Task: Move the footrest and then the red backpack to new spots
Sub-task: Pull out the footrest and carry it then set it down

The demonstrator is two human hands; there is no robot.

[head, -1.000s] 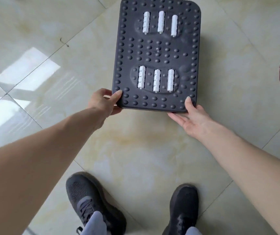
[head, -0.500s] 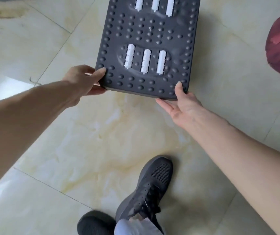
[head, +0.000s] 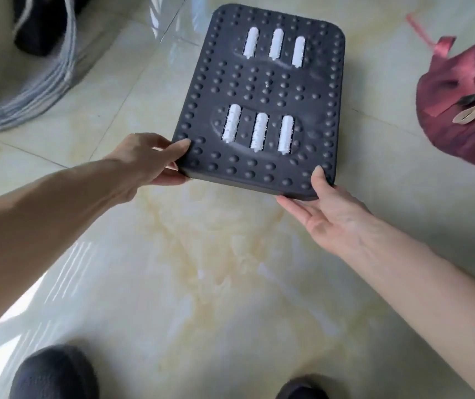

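Gripping footrest (head: 262, 93) near corners: left hand (head: 147, 162) pinching, right hand (head: 328, 214) cupped beneath edge; looks rigid, bulky, studded top grippy.

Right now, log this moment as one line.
step: carrying footrest | left hand: gripping corner | right hand: gripping corner | backpack: untouched

footrest (head: 262, 90) | both hands gripping near edge | backpack (head: 466, 110) right

no text, label, brand or number can be read anywhere. the footrest (head: 262, 90) carries only raised dots and white rollers, and the pale shapes on the red backpack (head: 466, 110) are too blurred to tell whether they are lettering.
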